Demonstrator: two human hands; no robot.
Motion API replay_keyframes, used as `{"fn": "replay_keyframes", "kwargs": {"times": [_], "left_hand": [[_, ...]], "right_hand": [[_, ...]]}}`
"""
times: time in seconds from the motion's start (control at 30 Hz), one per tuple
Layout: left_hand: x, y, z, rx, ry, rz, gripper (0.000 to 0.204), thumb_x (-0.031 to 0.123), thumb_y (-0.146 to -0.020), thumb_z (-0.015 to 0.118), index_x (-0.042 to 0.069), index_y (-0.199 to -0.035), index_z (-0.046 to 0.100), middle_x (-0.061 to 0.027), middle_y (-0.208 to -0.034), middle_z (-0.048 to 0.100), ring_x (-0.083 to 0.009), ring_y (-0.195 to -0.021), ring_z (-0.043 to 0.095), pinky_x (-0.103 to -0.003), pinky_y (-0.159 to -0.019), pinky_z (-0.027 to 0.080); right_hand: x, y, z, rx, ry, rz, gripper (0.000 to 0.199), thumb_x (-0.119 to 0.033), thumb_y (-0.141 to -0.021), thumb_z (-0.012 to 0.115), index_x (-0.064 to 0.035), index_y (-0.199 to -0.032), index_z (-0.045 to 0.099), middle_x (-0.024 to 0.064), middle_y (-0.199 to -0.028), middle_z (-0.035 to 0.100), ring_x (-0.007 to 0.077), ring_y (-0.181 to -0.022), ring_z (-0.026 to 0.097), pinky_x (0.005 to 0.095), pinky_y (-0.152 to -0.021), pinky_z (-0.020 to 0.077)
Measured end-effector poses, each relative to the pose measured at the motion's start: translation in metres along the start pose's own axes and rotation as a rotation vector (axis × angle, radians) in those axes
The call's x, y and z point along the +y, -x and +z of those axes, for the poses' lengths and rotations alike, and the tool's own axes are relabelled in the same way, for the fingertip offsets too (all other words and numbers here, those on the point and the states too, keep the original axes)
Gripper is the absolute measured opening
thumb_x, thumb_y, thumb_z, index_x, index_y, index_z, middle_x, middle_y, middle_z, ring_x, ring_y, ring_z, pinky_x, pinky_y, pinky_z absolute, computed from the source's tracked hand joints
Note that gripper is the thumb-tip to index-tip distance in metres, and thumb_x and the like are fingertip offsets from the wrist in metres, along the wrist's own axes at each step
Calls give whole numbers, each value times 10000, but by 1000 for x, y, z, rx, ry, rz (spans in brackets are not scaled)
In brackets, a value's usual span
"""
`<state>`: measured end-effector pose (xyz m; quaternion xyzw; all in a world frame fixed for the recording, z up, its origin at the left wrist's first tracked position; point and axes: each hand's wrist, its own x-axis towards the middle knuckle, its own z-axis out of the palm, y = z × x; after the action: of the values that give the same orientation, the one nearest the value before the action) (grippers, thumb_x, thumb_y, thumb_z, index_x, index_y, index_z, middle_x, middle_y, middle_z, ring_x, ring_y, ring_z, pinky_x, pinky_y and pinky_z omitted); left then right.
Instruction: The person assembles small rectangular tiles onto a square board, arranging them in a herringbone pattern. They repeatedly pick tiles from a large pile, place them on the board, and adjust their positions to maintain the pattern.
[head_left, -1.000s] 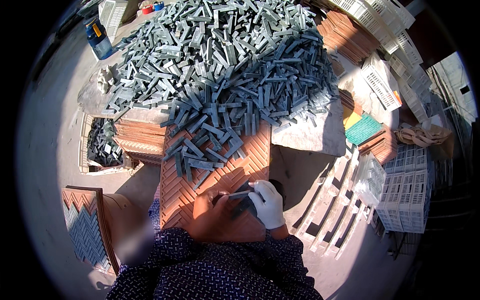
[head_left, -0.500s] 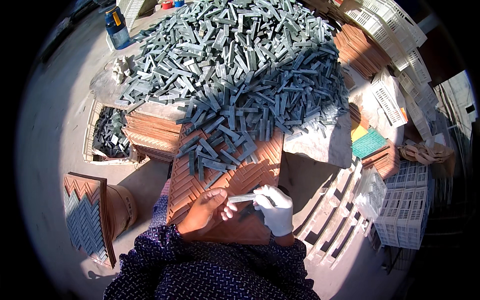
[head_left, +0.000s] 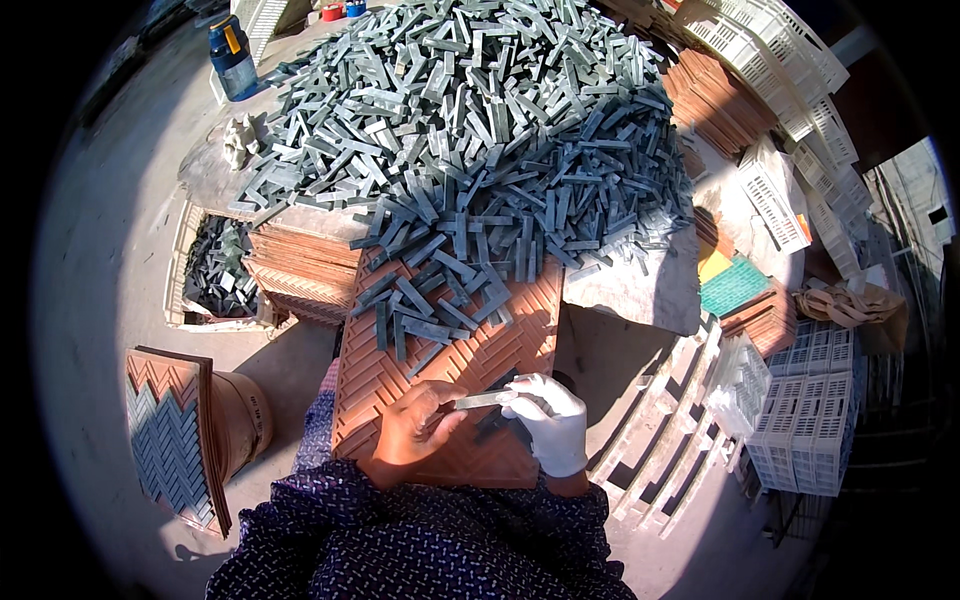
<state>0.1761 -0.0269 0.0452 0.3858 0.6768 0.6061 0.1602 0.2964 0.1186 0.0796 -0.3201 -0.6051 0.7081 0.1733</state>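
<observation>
A narrow grey stone strip tile [head_left: 477,400] is held level between my two hands. My bare left hand [head_left: 410,425] pinches its left end between thumb and fingers. My right hand [head_left: 553,428], in a white glove, grips the other end. Beneath them lies an orange-brown tray [head_left: 368,405] moulded with herringbone slots. A few dark strip tiles [head_left: 494,424] sit in the tray by my right hand, partly hidden by it. Loose strips [head_left: 430,300] are heaped on the tray's far end, running into a large pile of strip tiles [head_left: 480,130].
At left are a crate [head_left: 178,300] of dark pieces, stacked trays [head_left: 300,262] and a tile-filled tray [head_left: 170,435] against a round drum [head_left: 240,420]. At right stand a slatted pallet [head_left: 650,430] and white plastic crates [head_left: 805,430]. A bottle [head_left: 233,65] stands far left.
The strip tile has tilted slightly and shifted a little. My left hand has turned, its fingers now curled under the tile. My right hand stays nearly in place.
</observation>
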Motion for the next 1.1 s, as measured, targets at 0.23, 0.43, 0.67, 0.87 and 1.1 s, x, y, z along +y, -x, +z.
{"fn": "replay_keyframes", "kwargs": {"times": [0.23,0.43,0.67,0.87,1.1], "left_hand": [[-11,4,10,-29,-173,148,205,-46,-737,682,-23,-930,618,-122,-871,616,-245,-763,634,-308,-649,519],[-18,9,24,-92,-391,90,157,102,-760,658,18,-882,608,-138,-839,608,-317,-752,607,-395,-657,506],[-28,10,37,-274,-469,-46,194,149,-771,656,51,-891,539,-155,-825,600,-338,-731,602,-433,-638,491],[-28,9,41,-321,-520,-67,207,192,-796,652,61,-892,524,-145,-815,601,-340,-730,606,-433,-620,482],[-14,-5,41,-363,-473,-144,193,166,-811,642,54,-926,534,-138,-822,607,-338,-745,609,-439,-634,477]], "right_hand": [[12,-1,5,24,65,-54,195,-32,-814,653,27,-995,613,72,-834,660,103,-722,622,212,-639,492],[30,-7,2,138,262,5,313,-72,-853,604,31,-1145,555,82,-868,666,113,-716,647,226,-616,517],[35,-3,-30,351,210,-52,253,-69,-875,567,17,-1113,572,79,-911,653,107,-734,621,225,-629,498],[51,8,-43,367,121,-20,211,-57,-864,579,29,-1057,588,55,-868,638,87,-716,591,218,-625,480],[55,6,-52,331,387,-174,197,-33,-843,589,7,-1035,594,71,-831,647,99,-677,599,237,-593,479]]}}
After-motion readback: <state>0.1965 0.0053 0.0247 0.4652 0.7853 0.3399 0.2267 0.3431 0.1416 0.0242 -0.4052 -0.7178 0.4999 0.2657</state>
